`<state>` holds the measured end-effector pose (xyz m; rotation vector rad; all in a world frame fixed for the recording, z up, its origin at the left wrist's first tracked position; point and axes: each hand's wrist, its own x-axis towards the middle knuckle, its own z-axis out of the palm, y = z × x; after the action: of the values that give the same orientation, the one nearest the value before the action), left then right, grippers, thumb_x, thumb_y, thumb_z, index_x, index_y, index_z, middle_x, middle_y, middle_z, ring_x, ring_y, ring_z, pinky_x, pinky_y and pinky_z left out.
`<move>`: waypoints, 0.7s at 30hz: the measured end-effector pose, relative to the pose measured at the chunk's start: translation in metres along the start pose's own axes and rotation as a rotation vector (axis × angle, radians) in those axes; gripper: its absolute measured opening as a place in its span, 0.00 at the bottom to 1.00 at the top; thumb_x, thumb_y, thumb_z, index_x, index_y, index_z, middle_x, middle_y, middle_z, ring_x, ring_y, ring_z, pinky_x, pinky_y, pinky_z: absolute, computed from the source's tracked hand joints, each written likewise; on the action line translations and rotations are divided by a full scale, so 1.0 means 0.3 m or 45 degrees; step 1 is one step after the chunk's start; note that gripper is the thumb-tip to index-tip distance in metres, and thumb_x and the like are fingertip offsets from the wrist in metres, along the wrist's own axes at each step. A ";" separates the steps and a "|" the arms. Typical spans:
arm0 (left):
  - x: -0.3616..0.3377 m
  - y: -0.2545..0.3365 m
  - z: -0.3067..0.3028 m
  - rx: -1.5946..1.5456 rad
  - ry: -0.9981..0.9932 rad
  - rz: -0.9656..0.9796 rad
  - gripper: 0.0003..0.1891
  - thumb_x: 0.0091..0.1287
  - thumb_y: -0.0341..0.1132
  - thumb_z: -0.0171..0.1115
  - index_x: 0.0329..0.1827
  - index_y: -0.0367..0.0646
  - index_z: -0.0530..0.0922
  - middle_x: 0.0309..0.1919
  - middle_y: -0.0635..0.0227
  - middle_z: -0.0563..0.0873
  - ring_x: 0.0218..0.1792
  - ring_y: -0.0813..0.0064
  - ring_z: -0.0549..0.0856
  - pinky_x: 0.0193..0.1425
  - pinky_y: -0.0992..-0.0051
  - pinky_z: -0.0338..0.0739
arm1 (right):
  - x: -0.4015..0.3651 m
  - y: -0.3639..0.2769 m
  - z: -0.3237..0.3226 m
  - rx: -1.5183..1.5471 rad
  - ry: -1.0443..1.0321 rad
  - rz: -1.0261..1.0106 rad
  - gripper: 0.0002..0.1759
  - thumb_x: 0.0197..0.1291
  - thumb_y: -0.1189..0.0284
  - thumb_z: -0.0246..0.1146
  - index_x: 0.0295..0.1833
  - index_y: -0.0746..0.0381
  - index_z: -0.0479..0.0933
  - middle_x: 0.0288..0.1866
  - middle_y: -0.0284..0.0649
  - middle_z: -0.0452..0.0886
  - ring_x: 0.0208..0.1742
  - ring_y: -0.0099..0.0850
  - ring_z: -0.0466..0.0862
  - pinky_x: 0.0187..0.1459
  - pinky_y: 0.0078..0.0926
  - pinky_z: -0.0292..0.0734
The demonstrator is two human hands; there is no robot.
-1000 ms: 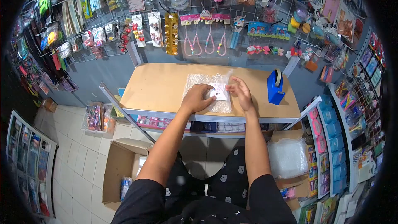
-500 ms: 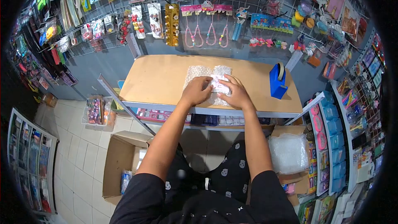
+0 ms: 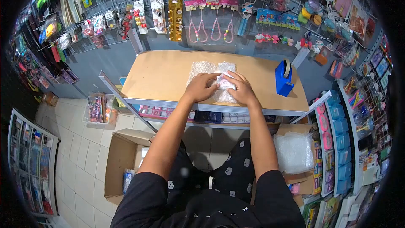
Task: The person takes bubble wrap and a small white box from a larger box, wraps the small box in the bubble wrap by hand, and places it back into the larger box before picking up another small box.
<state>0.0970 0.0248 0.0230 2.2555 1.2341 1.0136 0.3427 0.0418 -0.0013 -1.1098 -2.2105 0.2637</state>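
Observation:
A small white packet with pink print [image 3: 223, 80] lies on a sheet of bubble wrap [image 3: 201, 67], which is spread on the wooden tabletop. My left hand [image 3: 201, 88] holds the packet at its left edge, with thumb and fingertips against it. From the other side, my right hand [image 3: 240, 89] grips it, fingers over its upper right part and thumb lower down. Both hands cover parts of the packet and of the wrap. To their right on the table stands a blue tape dispenser [image 3: 284, 78] with a roll of tape.
The wooden table [image 3: 158, 74] has a lower shelf of small goods. An open cardboard box [image 3: 116, 164] is on the floor at left; a stack of bubble wrap [image 3: 294, 152] sits at right. Hanging merchandise [image 3: 211, 4] covers the wall grid behind.
My fingers have shifted slightly on the packet, and it still lies on the bubble wrap between both hands. The camera view has tilted a little.

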 end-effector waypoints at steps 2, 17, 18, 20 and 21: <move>0.005 -0.017 0.001 0.081 -0.043 0.063 0.24 0.70 0.47 0.69 0.66 0.50 0.85 0.55 0.54 0.89 0.59 0.49 0.84 0.68 0.57 0.76 | -0.004 -0.026 -0.015 0.012 0.017 0.008 0.32 0.61 0.61 0.70 0.74 0.48 0.79 0.79 0.42 0.75 0.79 0.46 0.70 0.80 0.45 0.63; 0.003 -0.010 0.014 0.108 0.028 0.036 0.22 0.69 0.47 0.71 0.63 0.51 0.87 0.51 0.54 0.90 0.57 0.50 0.84 0.66 0.58 0.78 | -0.013 -0.033 -0.025 0.148 0.291 0.108 0.21 0.57 0.62 0.76 0.57 0.52 0.89 0.70 0.40 0.83 0.72 0.43 0.80 0.73 0.41 0.74; 0.001 -0.006 0.013 0.095 0.023 0.020 0.21 0.69 0.47 0.71 0.63 0.51 0.87 0.51 0.53 0.90 0.57 0.50 0.84 0.66 0.58 0.78 | -0.015 -0.035 -0.024 0.093 0.255 0.112 0.20 0.57 0.61 0.76 0.56 0.51 0.89 0.71 0.39 0.83 0.72 0.42 0.80 0.73 0.41 0.74; 0.003 0.003 0.008 0.072 0.015 -0.009 0.20 0.69 0.47 0.70 0.62 0.51 0.88 0.52 0.53 0.90 0.58 0.49 0.84 0.66 0.58 0.78 | -0.014 -0.039 -0.022 -0.016 0.185 0.114 0.19 0.57 0.59 0.76 0.55 0.48 0.90 0.71 0.36 0.83 0.72 0.42 0.79 0.73 0.42 0.73; 0.002 0.008 0.002 0.070 -0.007 -0.029 0.21 0.70 0.47 0.69 0.62 0.49 0.87 0.53 0.53 0.90 0.59 0.51 0.84 0.67 0.59 0.78 | -0.012 -0.044 -0.022 -0.009 0.177 0.129 0.19 0.57 0.58 0.76 0.54 0.47 0.90 0.72 0.35 0.83 0.72 0.41 0.79 0.73 0.42 0.72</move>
<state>0.0989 0.0240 0.0243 2.2786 1.2974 0.9754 0.3399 0.0302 0.0080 -1.2094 -2.0381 0.2152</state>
